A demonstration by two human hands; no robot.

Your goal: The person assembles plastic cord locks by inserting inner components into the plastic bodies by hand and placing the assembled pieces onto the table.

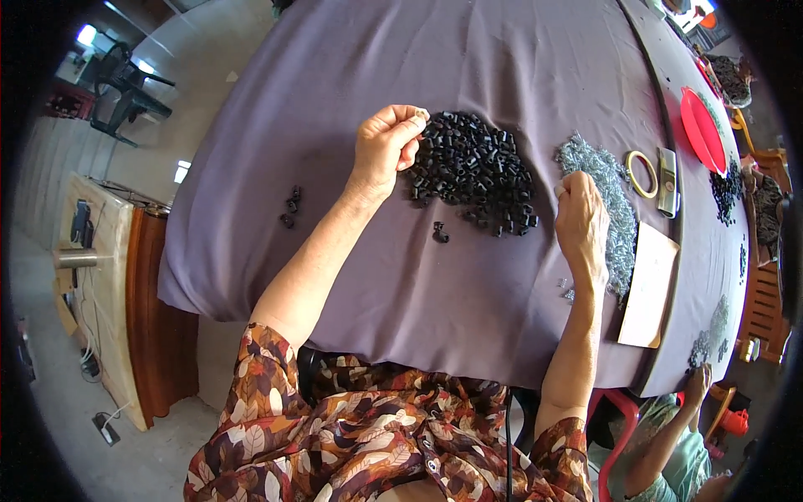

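On a purple-grey cloth-covered table (368,289) lies a heap of small black cylindrical pieces (477,171). My left hand (389,149) is raised at the heap's left edge, thumb and forefinger pinched together. Whatever sits between those fingertips is too small to name. To the right spreads a long heap of tiny silvery, see-through pieces (617,213). My right hand (581,219) rests at that heap's left side, fingers curled closed, their contents hidden. Two or so black pieces (440,233) lie apart below the black heap, and several more (290,207) lie off to the left.
Beyond the silvery heap lie a yellowish ring (641,174), a metal-coloured strip (667,182) and a flat beige board (649,284). A pink-red basin (703,131) stands farther right. Another person's hand (699,381) works at lower right. A wooden cabinet (159,309) stands left.
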